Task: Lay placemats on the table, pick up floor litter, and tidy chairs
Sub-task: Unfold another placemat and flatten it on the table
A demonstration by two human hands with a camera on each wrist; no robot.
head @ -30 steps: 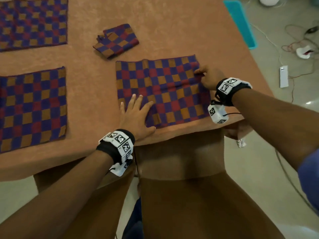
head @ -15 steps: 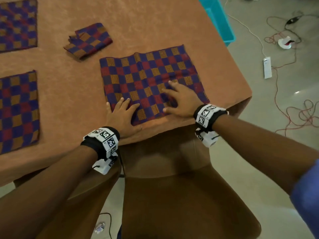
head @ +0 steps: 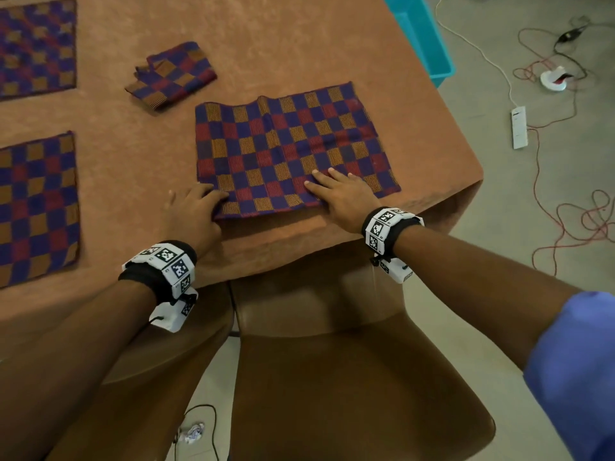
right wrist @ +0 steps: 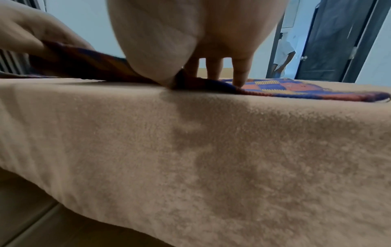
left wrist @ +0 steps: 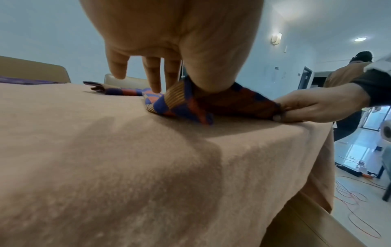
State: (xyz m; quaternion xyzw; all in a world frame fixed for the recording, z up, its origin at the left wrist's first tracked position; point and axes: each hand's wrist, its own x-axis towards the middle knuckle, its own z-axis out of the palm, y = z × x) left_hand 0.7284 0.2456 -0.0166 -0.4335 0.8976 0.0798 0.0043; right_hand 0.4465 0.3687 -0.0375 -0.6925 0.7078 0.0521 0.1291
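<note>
Placemat [head: 286, 151], woven cloth in a blue, red and orange check, is lying spread near the front right corner of the table [head: 299, 38], roughly square, with a raised crease running up its middle and slight ripples on the right half. Left hand [head: 191, 212] is pinching the near left corner of it between thumb and fingers; in the left wrist view that corner [left wrist: 180, 103] is lifting off the surface in a small fold. Right hand [head: 342, 196] is lying on the near edge with fingers [right wrist: 240, 73] mostly straight and tips pressing into the weave; the thumb seems to be tucking at the cloth edge, hard to tell. Table is wearing a fuzzy tan fleece-like cover that is draping over the edge. Folded placemat [head: 171, 74] of the same check is sitting just behind the spread one, apart from it, a loose thick bundle. Two more flat placemats [head: 36, 204] are lying at the left, one behind the other. Brown smooth chair [head: 349, 377] with a curved back is standing pushed against the table edge under the arms. Crumpled white litter [head: 193, 432] is lying on the floor beside the chair. Teal plastic tray [head: 422, 38] is sticking out at the table's far right side.
</note>
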